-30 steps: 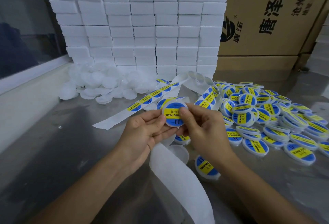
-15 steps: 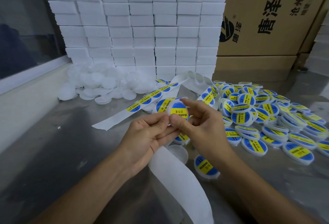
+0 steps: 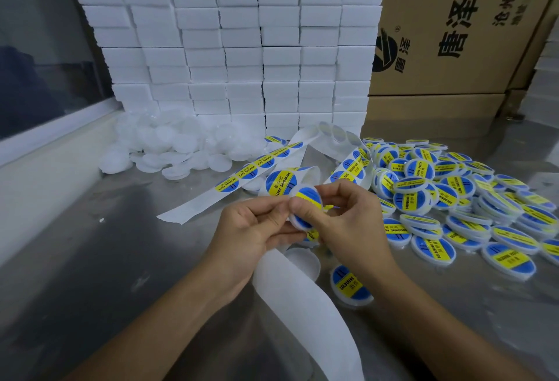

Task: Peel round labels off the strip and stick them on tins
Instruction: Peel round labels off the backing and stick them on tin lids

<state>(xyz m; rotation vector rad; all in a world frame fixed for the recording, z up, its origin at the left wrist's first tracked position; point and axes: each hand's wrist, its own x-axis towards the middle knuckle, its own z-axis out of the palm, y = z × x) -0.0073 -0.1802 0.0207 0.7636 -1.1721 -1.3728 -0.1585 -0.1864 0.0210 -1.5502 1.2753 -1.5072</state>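
Note:
Between both hands, above the metal table, is a small round white tin (image 3: 306, 205) with a blue-and-yellow label on its face. My right hand (image 3: 338, 217) pinches the tin, thumb on the label. My left hand (image 3: 254, 229) pinches its left edge and the white backing strip (image 3: 302, 299), which trails down toward me. The label strip (image 3: 251, 173) with round blue-and-yellow labels lies on the table behind the hands, looping back to the right.
A heap of labelled tins (image 3: 447, 199) covers the table's right side. Unlabelled white tins (image 3: 169, 150) are piled at the back left. Stacked white boxes (image 3: 230, 47) and cardboard cartons (image 3: 453, 32) stand behind. One labelled tin (image 3: 351, 285) and a white lid (image 3: 302, 262) lie under my hands.
The tin has turned from facing me to tilted right and moved slightly right. My right thumb has slid across the label. The left hand keeps its hold.

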